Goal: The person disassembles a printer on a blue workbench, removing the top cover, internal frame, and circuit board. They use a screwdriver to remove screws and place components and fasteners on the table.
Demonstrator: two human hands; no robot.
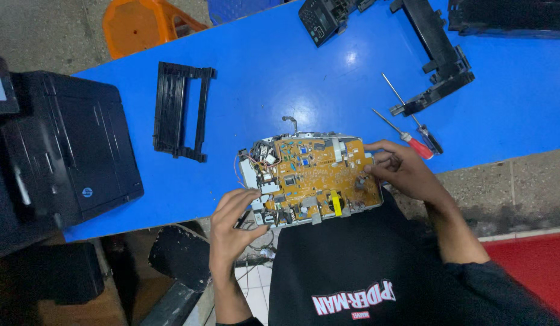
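Note:
An orange-brown circuit board (319,175) in a metal frame, with wires at its left end, rests at the near edge of the blue table (304,78). My left hand (230,226) grips the frame's lower left corner, fingers curled on the wires and white connectors. At the board's right edge my right hand (400,171) has its fingers pressed on the board. Neither hand holds a tool.
Two screwdrivers, one red-handled (406,136) and one dark-handled (416,118), lie right of the board. A black plastic frame (180,111) lies to the left, a long black part (440,57) at the back right. A black printer (68,151) stands at the left; an orange stool (147,24) is behind.

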